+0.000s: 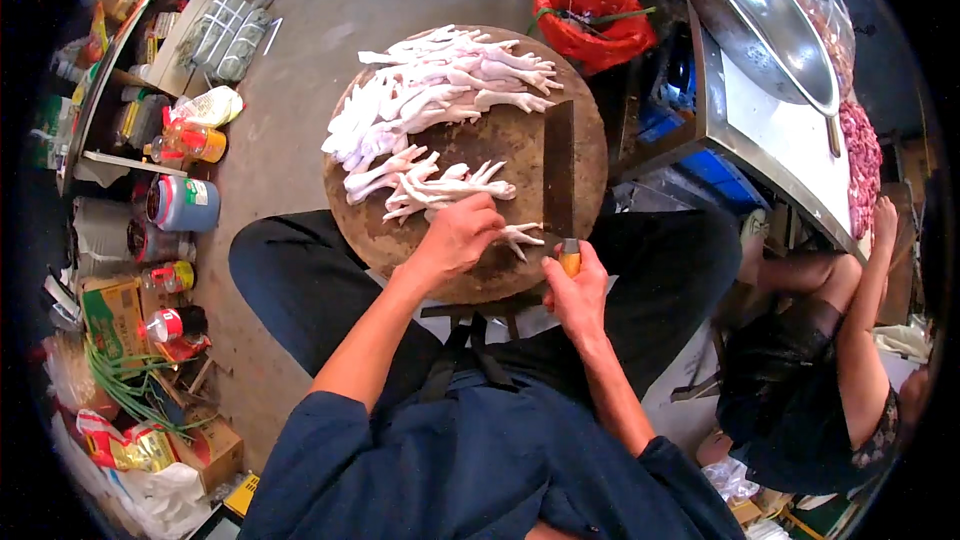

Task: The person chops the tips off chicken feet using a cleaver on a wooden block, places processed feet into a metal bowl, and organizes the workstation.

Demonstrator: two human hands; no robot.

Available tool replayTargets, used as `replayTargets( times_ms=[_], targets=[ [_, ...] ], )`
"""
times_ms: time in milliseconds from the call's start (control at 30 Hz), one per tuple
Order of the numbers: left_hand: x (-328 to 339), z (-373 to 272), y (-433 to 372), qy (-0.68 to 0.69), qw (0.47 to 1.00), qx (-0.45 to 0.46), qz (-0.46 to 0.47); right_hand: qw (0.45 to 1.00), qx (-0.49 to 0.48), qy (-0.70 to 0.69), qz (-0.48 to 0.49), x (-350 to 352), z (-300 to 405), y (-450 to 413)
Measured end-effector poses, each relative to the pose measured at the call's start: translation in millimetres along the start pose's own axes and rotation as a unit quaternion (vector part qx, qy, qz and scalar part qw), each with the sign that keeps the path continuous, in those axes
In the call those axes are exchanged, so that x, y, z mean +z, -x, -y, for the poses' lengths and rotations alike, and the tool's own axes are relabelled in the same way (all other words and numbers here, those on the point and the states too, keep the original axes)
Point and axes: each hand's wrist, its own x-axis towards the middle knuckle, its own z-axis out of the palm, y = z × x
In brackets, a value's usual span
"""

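A round wooden chopping block stands between my knees. Pale chicken feet are heaped over its far and left parts, and a smaller group of chicken feet lies nearer me. My left hand is shut on a single chicken foot, whose toes point right; its other end is hidden under my fingers. In my right hand is the wooden handle of a cleaver. Its long dark blade points away from me above the block's right side, to the right of the held foot.
At right, a metal-edged table bears a large steel bowl and reddish meat. Another person sits beside it. A red plastic bag lines a container behind the block. Shelves with bottles and packets line the left.
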Motion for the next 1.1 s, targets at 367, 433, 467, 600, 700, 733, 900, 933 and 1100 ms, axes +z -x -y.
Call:
replayTargets(
  times_ms=[367,433,467,600,700,733,900,933,1100],
  targets=[
    [0,7,-12,-0.116,0.992,0.054,0.008,1.0,-0.009,0.01,0.017,-1,2,-7],
    [0,7,-10,-0.12,0.992,0.045,0.006,1.0,-0.001,-0.014,0.007,0,11,-3],
    [0,8,-9,-0.131,0.99,0.046,0.002,0.999,-0.022,-0.036,-0.005,-1,19,-1],
    [2,10,-6,-0.116,0.992,0.041,-0.017,0.996,-0.088,0.011,-0.02,3,14,-4],
    [4,9,-10,-0.11,0.993,0.045,0.0,0.992,0.023,0.109,0.051,4,0,-8],
    [3,9,-9,-0.111,0.993,0.043,-0.002,0.99,-0.027,0.132,0.034,6,-14,-12],
    [-4,5,-1,-0.108,0.994,-0.013,0.01,0.998,-0.016,0.05,0.032,3,-5,-14],
    [-7,6,1,-0.109,0.994,-0.012,0.01,1.0,0.003,0.009,0.027,0,-7,-16],
    [-11,5,6,-0.081,0.978,-0.187,0.037,0.997,0.027,-0.074,-0.003,-9,-9,-22]
  ],
)
